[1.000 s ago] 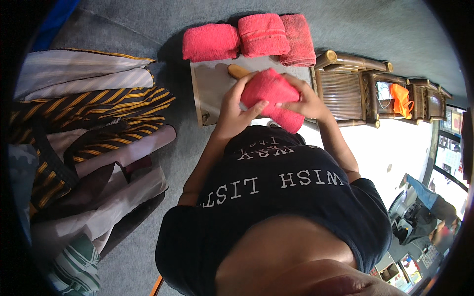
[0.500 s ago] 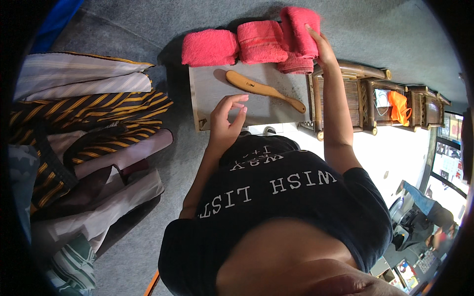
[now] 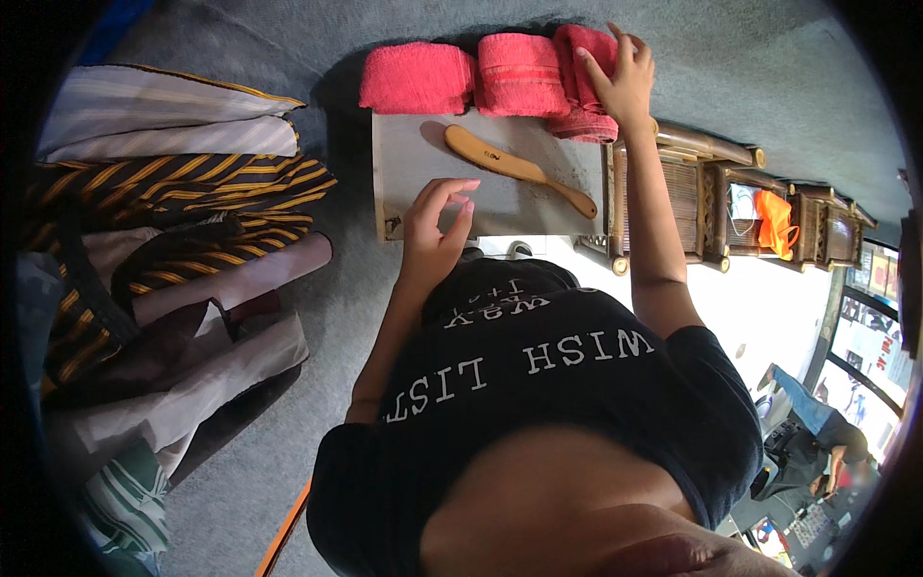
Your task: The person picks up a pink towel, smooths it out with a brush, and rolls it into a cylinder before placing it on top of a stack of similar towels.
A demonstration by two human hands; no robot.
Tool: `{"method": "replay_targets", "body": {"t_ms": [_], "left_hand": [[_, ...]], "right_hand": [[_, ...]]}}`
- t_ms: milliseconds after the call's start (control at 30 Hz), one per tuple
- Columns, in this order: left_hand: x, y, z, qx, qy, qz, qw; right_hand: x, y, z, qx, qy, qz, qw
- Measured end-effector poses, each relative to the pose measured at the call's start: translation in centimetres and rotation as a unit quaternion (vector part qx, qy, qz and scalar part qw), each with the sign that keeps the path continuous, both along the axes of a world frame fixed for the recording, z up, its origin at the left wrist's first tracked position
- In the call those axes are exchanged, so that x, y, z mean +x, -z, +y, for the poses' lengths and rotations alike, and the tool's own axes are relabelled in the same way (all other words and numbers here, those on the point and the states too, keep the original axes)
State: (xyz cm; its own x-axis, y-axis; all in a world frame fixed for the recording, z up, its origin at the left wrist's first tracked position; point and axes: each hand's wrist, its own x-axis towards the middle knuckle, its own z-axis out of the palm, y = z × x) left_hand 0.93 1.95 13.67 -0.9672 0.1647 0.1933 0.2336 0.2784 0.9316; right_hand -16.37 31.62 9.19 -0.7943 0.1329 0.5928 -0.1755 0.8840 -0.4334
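A row of folded pink towels stands along the far edge of a grey tabletop (image 3: pixel 423 192): a left towel (image 3: pixel 418 79), a middle towel (image 3: pixel 522 75) and a right towel (image 3: pixel 582 65). Beneath the right one, another pink towel (image 3: pixel 585 128) partly shows. My right hand (image 3: pixel 627 85) is at the right towel's side, fingers spread and thumb against or just over it. Over the near left part of the tabletop, my left hand (image 3: pixel 435 231) hovers open and empty, its fingers loosely curved. Between the hands and towels lies a wooden brush (image 3: pixel 519 167), its handle pointing right.
Hanging clothes (image 3: pixel 183 212), some striped, fill the left side. To the right stand bamboo furniture pieces (image 3: pixel 668 192), with an orange bag (image 3: pixel 774 223) on one. A person (image 3: pixel 817 423) is at the far lower right near a keyboard. The wall (image 3: pixel 385 24) rises behind the towels.
The right towel has come down onto the towel beneath, in line with the others. My right hand's fingers have spread from their grip on it. My left hand has hardly moved.
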Motion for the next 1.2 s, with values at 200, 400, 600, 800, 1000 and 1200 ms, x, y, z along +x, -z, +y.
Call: {"method": "replay_targets", "body": {"t_ms": [200,400,600,800,1000,1200], "left_hand": [[-0.5,-0.7,0.7,-0.010,0.019,0.000,1.000],[-0.5,0.2,-0.1,-0.011,0.000,0.006,1.000],[-1.1,0.7,-0.6,0.008,-0.009,0.018,1.000],[-1.4,0.3,-1.6,-0.002,-0.034,0.019,0.999],[-1.8,0.2,-2.3,0.000,-0.063,0.016,0.998],[-1.7,0.3,-1.9,-0.002,-0.048,0.001,0.999]], "right_hand": [[-0.6,3.3,-1.9,0.048,0.023,-0.130,0.990],[-1.3,3.9,-1.6,-0.014,-0.021,-0.058,0.998],[-2.5,3.7,0.9,-0.111,-0.049,-0.028,0.992],[-1.7,2.7,1.4,-0.098,-0.056,-0.023,0.993],[-1.1,4.0,-2.3,0.055,-0.006,-0.057,0.997],[-0.9,4.7,-3.1,0.103,0.044,-0.123,0.986]]}}
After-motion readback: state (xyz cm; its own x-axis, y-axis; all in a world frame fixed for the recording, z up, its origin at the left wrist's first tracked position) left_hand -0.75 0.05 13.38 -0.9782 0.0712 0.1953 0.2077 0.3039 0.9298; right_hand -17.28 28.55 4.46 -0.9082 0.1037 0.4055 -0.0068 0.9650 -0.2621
